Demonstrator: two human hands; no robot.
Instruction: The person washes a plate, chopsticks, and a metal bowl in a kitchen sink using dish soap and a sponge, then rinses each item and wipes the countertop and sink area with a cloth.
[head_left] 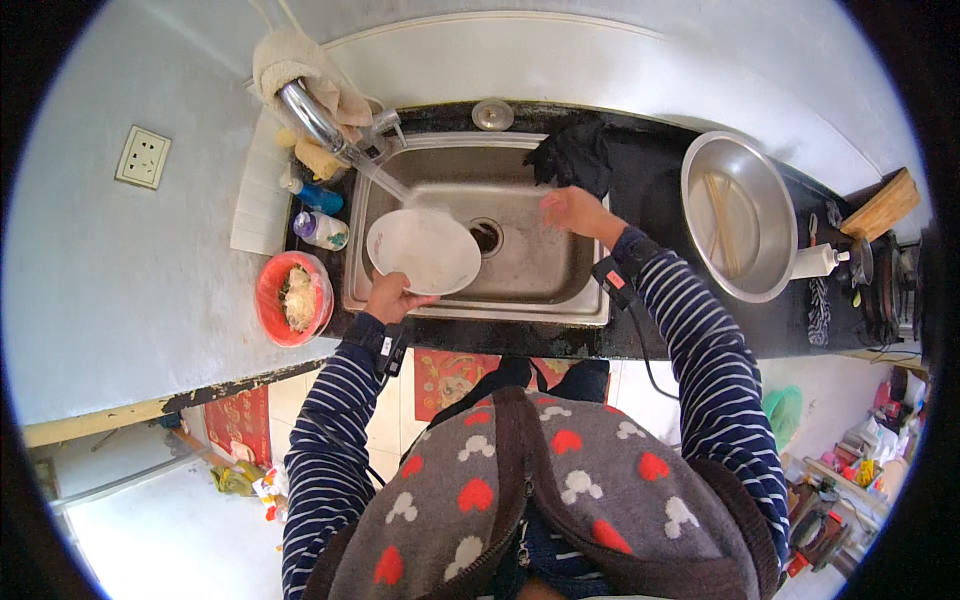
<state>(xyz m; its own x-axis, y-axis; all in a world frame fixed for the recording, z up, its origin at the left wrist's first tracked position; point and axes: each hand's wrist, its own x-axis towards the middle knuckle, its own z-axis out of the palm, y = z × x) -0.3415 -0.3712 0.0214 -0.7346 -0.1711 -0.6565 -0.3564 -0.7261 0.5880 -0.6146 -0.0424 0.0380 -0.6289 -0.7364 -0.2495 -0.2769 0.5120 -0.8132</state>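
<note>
My left hand [393, 296] grips the lower left rim of a white bowl [423, 252], tilted under the faucet [320, 120] as water runs onto it. The bowl is held over the left half of the steel sink [535, 290], partly covering its left side. My right hand [568, 210] hangs above the basin's right part, apart from the bowl, with bent, blurred fingers; whether they hold anything I cannot tell. A black cloth [570, 150] lies at the sink's back right corner, just beyond that hand. The drain [486, 236] shows beside the bowl.
Left of the sink stand a blue pump bottle [318, 197], a purple-capped bottle [320, 231] and a red bowl of food [275, 310]. On the right are a steel basin [755, 190] with wooden sticks, a white bottle [815, 262] and a wooden board [883, 205]. Walls bound the counter behind and left.
</note>
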